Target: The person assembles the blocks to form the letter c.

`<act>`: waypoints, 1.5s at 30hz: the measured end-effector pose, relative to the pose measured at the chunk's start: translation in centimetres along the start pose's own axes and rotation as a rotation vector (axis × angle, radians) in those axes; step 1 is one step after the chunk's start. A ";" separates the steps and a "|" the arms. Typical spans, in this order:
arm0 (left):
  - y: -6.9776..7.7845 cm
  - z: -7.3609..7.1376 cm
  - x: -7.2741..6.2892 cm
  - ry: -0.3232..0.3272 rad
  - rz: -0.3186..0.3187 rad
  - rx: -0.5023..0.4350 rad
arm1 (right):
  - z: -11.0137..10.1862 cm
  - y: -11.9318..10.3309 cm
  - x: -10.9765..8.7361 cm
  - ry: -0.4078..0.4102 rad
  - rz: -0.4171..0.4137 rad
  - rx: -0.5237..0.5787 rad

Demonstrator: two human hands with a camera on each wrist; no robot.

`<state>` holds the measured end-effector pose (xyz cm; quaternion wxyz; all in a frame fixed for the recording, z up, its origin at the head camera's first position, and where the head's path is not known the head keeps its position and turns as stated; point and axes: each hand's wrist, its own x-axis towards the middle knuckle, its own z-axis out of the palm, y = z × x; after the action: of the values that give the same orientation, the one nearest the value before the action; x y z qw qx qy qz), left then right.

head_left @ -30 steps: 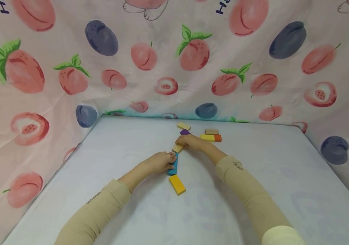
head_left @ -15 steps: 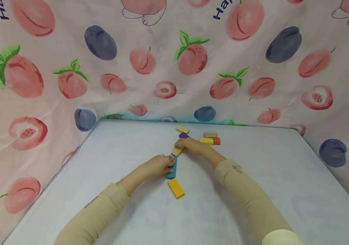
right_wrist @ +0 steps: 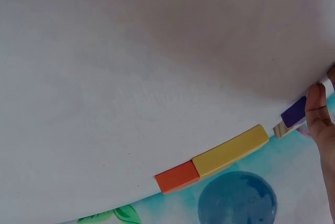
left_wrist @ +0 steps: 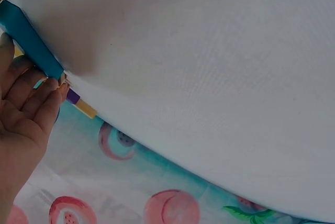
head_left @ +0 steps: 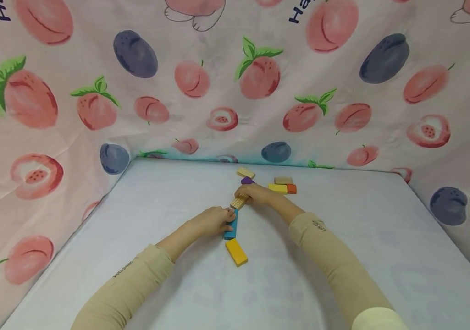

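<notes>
A line of toy blocks runs up the white table in the head view. My left hand pinches the blue block, with the thumb at its near part and the fingers at its far end. Just beyond, my right hand grips a ridged natural-wood block, whose far part the fingers cover. The near end of that wooden block meets the blue one. A purple block lies right past the right hand's fingers, also visible in the right wrist view. Nearest of all is an orange-yellow block, by the blue block's near end.
A pale wooden block lies beyond the purple one. To its right, a yellow block and a red-orange block lie end to end, with a tan block behind. Fruit-print cloth hangs around the table.
The head view has tilted slightly. Both hands keep their hold on the same blocks, with no clear movement among the blocks.
</notes>
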<state>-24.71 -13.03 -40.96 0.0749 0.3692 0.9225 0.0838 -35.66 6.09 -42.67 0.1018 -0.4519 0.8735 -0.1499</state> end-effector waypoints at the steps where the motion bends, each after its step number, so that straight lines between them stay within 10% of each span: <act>1: 0.0 0.0 0.0 0.001 -0.001 -0.006 | 0.0 0.0 0.0 -0.002 0.003 0.003; 22: -0.4 0.2 0.2 -0.010 -0.012 0.003 | -1.1 0.2 0.0 -0.078 0.065 0.069; 34: -0.3 0.8 -0.1 -0.011 -0.034 -0.019 | -1.5 1.3 -0.6 0.155 0.073 0.109; 45: -0.2 0.3 -0.2 0.000 -0.035 -0.017 | -2.5 1.7 -0.1 0.305 0.303 0.118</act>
<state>-24.69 -13.26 -41.32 0.0793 0.3523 0.9281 0.0903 -37.66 7.57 -40.98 0.0162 -0.2807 0.9264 -0.2505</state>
